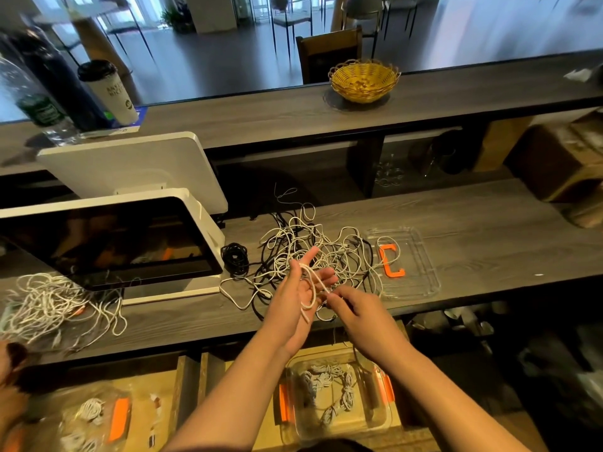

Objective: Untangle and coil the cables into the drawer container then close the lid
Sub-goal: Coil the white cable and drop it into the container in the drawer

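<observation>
Two hands are working over the cable tangle [313, 252]: left hand [301, 295] w/ fingers spread, white cable [311, 288] looping round it; right hand [355, 308] is pinching it. Container [336, 402] is sitting below the desk [473, 236], lid [404, 259] lying beside the tangle. Cup [109, 91] print is unreadable.

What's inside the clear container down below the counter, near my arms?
The clear container holds several coiled white cables, with orange clips on its sides. The right forearm covers its right edge, so anything there is hidden.

left hand [301, 288] splayed (palm up), right hand [354, 309] pinching
</observation>
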`<state>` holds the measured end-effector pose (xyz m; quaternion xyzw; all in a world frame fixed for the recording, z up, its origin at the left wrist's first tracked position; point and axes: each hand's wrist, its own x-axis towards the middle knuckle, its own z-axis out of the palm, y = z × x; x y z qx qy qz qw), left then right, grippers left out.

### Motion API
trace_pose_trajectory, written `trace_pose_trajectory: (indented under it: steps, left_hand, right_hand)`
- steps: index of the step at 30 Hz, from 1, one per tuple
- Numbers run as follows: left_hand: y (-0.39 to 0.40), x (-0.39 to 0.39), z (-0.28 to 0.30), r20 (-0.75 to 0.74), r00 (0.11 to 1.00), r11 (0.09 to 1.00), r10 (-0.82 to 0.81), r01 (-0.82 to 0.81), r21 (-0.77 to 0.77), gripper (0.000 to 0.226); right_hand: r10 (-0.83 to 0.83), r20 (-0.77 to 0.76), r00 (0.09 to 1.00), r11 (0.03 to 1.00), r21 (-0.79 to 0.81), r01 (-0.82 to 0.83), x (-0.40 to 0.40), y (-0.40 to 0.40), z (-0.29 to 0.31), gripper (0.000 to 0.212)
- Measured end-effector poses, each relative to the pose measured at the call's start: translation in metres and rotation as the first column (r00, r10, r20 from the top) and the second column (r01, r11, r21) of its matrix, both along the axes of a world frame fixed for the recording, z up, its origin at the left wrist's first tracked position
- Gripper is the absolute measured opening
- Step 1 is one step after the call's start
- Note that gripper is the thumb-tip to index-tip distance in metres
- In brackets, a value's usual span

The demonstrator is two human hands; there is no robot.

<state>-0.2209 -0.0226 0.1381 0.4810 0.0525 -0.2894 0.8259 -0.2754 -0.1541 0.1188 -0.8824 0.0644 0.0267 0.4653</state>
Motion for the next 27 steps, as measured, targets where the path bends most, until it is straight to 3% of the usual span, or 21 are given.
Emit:
trace_pose_trajectory:
  steps: [4,9,14,20,24,27]
  left_hand:
    - [0.0,0.004,-0.003,-0.064,0.992,0.988,0.104,-0.111,-0.106,0.045]
    - [0.005,0.013,-0.012,-0.114,0.966,0.962,0.234,-0.247,-0.116,0.045]
    - [0.012,0.025,-0.014,-0.033,0.954,0.953,0.297,-0.299,-0.057,0.046]
    - [0.017,0.024,-0.019,0.174,0.967,0.964,0.186,-0.214,0.159,0.046]
    - [0.016,0.019,-0.023,0.3,0.954,0.931,0.024,-0.131,0.341,0.043]
    - [0.015,0.015,-0.024,0.315,0.944,0.906,-0.096,-0.048,0.42,0.04]
  right_hand:
    - [-0.012,-0.082,0.997,1.0,-0.022,0.01,0.001,0.01,-0.005,0.026]
    - [0.04,-0.2,0.979,0.998,0.062,-0.028,0.0,0.018,-0.006,0.029]
    - [0.153,-0.208,0.966,0.978,-0.109,-0.179,-0.005,0.023,-0.01,0.029]
    - [0.359,-0.172,0.917,0.907,-0.169,-0.387,-0.01,0.039,-0.001,0.035]
    - [0.363,-0.075,0.929,0.916,-0.154,-0.371,-0.01,0.038,0.007,0.03]
    - [0.33,-0.014,0.944,0.938,-0.108,-0.329,-0.01,0.032,0.013,0.023]
